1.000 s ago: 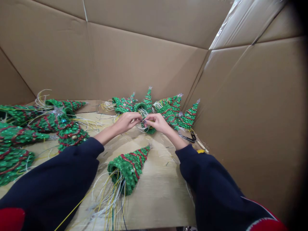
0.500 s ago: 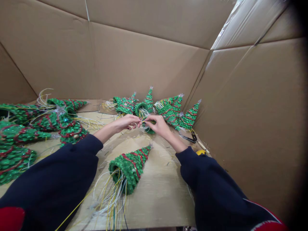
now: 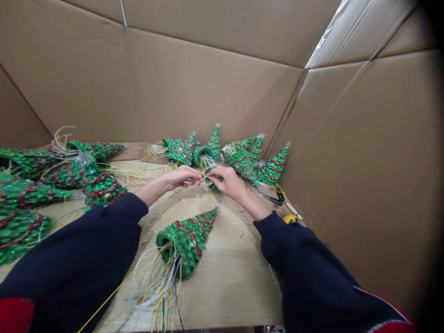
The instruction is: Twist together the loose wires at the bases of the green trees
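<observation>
My left hand [image 3: 183,177] and my right hand [image 3: 227,181] meet fingertip to fingertip above the middle of the table. Both are closed in a pinch on thin wires [image 3: 205,176], of which a yellowish bit shows between the fingers; the exact ends are too small to make out. Just behind them lies a small green Christmas tree [image 3: 204,155] with its hollow base facing me and white wires spilling out. Nearer to me, another decorated tree [image 3: 189,238] rests on its side, with white, yellow and dark wires [image 3: 163,282] trailing from its open base toward the table's front edge.
Several more trees [image 3: 100,185] are heaped at the left, and others [image 3: 246,157] lie along the back. Black-handled pliers [image 3: 275,198] and a yellow object [image 3: 290,218] sit at the right. Cardboard walls [image 3: 215,88] enclose the table [image 3: 239,286] behind and to the right.
My two hands stay together with almost the same pinch; the right fingers have shifted slightly. The trees keep their places, and the view has tilted a little.
</observation>
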A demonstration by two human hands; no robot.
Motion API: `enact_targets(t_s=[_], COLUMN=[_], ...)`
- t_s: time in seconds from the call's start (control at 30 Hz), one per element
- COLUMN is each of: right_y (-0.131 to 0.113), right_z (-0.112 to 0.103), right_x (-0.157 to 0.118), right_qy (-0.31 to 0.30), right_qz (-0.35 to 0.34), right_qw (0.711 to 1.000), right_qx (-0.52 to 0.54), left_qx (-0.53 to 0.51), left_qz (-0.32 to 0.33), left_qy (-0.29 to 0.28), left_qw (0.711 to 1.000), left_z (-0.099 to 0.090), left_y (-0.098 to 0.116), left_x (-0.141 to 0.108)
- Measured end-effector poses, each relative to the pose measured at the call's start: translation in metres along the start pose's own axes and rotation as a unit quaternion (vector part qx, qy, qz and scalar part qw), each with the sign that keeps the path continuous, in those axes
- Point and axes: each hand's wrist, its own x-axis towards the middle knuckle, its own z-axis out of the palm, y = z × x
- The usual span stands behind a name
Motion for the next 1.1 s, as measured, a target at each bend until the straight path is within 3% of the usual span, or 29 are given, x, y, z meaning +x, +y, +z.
enact_targets(t_s=[0.17, 0.4, 0.63, 0.9, 1.1], right_y=[-0.005, -0.006, -0.007, -0.005, -0.003], right_z=[-0.002, -0.006, -0.007, -0.004, -0.003], right_x=[0.0, 0.002, 0.003, 0.0, -0.002], right_qy=[0.001, 0.008, 0.022, 0.011, 0.014], right_qz=[0.029, 0.06, 0.053, 0.029, 0.013], right_qw=[0.999, 0.99, 0.995, 0.998, 1.0], right_qx=[0.043, 0.128, 0.077, 0.047, 0.016], left_qx=[0.078, 0.218, 0.112, 0.131, 0.12], left_qz=[0.07, 0.187, 0.087, 0.121, 0.076], left_qy=[0.008, 0.038, -0.043, -0.056, -0.07], left_qw=[0.994, 0.957, 0.989, 0.982, 0.987], left_z=[0.0, 0.003, 0.003, 0.004, 0.001], left_y=[0.005, 0.014, 0.008, 0.007, 0.004], left_x=[-0.006, -0.006, -0.006, -0.005, -0.005])
